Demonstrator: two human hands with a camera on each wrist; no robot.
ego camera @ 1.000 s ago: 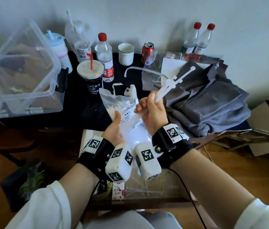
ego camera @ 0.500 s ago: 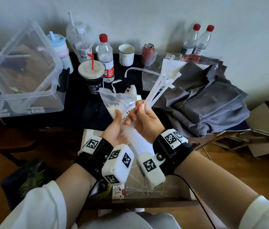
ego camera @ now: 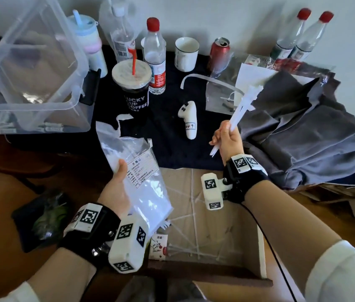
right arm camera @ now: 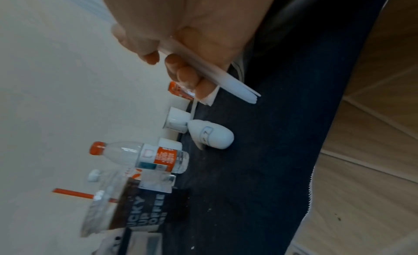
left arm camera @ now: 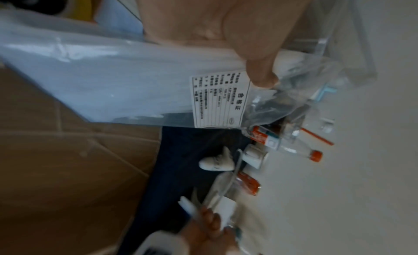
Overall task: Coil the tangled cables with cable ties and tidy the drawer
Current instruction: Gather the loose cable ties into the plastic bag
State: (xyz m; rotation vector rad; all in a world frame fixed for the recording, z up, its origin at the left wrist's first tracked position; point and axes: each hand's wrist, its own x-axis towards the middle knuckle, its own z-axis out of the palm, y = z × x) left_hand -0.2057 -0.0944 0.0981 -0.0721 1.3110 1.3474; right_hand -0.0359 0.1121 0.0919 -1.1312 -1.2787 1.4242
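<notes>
Your right hand (ego camera: pixel 228 140) is closed around a bundle of white cable ties (ego camera: pixel 245 103), their heads fanning toward 1 o'clock over the grey cloth (ego camera: pixel 316 136). Your left hand (ego camera: pixel 115 190) pinches the clear plastic bag (ego camera: pixel 133 162), thumb on its front face by the label (ego camera: pixel 142 173), with the torn mouth pointing to 11 o'clock. The two hands are well apart, so the ties are out of the bag.

By my reading you are only at the supply stage: no cable shows in any view, and nothing is coiled or tied yet. Loose ties (ego camera: pixel 194 216) lie scattered in the cardboard-lined drawer (ego camera: pixel 261 247) at 6 o'clock, so the tidying is also ahead.

Readable writing: the dark cup (ego camera: pixel 134 92) at 11 o'clock says "LUCKY CUP COFFEE". The bag's label is a printed Chinese form, too small to read. The white handheld device (ego camera: pixel 188 118) at 12 o'clock has a handwritten tag I cannot make out.
</notes>
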